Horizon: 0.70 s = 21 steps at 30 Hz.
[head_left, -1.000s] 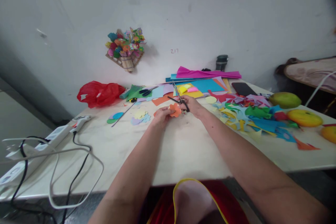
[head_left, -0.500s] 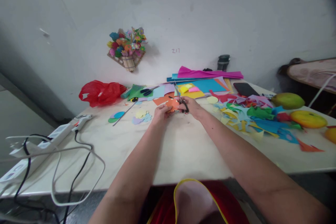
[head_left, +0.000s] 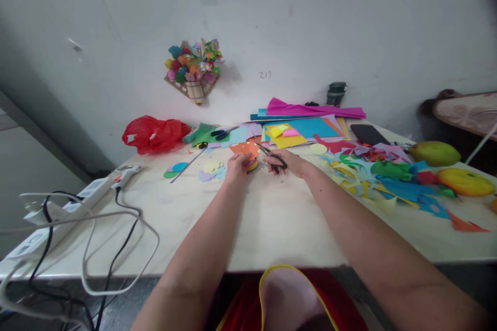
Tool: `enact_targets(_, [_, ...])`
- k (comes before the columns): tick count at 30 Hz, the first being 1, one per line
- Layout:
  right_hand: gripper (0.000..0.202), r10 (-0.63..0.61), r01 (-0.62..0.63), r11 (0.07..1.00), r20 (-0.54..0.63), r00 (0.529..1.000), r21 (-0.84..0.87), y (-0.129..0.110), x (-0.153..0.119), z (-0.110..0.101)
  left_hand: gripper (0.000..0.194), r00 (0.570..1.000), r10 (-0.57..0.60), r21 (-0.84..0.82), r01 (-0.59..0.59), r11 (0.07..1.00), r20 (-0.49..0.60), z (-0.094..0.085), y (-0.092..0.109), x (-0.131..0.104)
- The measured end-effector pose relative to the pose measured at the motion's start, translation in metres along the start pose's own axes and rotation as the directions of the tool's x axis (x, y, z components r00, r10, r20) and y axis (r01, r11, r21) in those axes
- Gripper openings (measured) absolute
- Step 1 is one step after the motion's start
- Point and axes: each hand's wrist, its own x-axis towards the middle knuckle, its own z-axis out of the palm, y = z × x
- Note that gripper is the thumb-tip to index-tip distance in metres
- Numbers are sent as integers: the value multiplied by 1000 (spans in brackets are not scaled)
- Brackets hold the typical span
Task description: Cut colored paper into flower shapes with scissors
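Left hand (head_left: 237, 165) pinched the orange paper (head_left: 251, 149) between thumb and fingers, nearly closed, while the right hand (head_left: 292, 162) curled round the handles of the scissors (head_left: 262, 147), whose points aimed toward 11 o'clock; how far the blades were parted was too small to tell. Paper and blades touched or nearly so, above the middle of the table (head_left: 287, 227). For a clean cut, it seemed best to let the left hand turn the paper into the blades, with the right wrist steady, the strokes short and the left thumb well behind the cutting line. Reckoned from the hands, coloured sheets (head_left: 318, 126) lay at 12 to 1 o'clock, a second pair (head_left: 220, 135) of scissors at 11, pastel cut-outs (head_left: 213, 170) at 9, near the left hand, and a heap of scraps (head_left: 361, 170) at 3. The roomiest side looked to be 6 o'clock, where tabletop ran between the forearms to the near edge. At 8 o'clock a white cord (head_left: 158, 240) looped over that edge, so the left forearm seemed better kept inward.
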Motion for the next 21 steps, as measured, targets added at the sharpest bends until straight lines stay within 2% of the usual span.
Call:
enact_targets(10, [25, 42, -35, 992, 58, 997, -120, -1, 0, 0, 25, 999, -29, -28, 28, 999, -35, 5, 2, -3])
enact_targets(21, [23, 64, -59, 991, 42, 997, -116, -1, 0, 3, 25, 999, -14, -46, 12, 999, -42, 5, 0, -3])
